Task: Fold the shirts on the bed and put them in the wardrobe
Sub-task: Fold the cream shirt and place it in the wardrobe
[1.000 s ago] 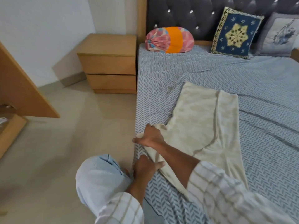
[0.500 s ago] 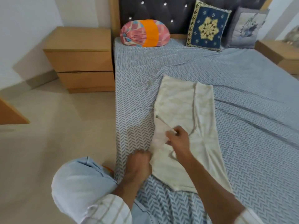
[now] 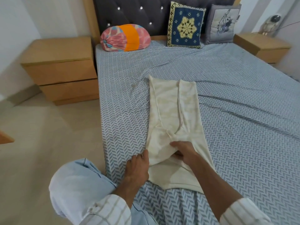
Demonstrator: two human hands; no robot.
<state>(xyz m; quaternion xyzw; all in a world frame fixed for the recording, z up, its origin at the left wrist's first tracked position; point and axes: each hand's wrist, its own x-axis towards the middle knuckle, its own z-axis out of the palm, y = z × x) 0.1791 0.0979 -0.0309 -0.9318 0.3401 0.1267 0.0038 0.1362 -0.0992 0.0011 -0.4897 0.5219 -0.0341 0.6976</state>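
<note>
Shirt: a cream shirt lies lengthwise on the bed, near the bed's left edge, both long sides folded in toward its middle.
Right hand: the right hand rests on the near part of the shirt, thumb and fingers curled round a bunched fold of the cloth.
Left hand: the left hand lies at the shirt's near left edge, its fingers curled and touching the cloth; whether they pinch it cannot be told.
Bed: covered in a blue-and-white chevron sheet, creased to the right of the shirt.
Head of the bed: a pink and orange bolster, a navy patterned cushion and a grey cushion lean against the dark tufted headboard, well beyond the shirt.
Beside the bed: a wooden nightstand on the left, another nightstand on the right.
Person: a knee in light blue trousers presses against the bed's left edge, just beside the left hand.
</note>
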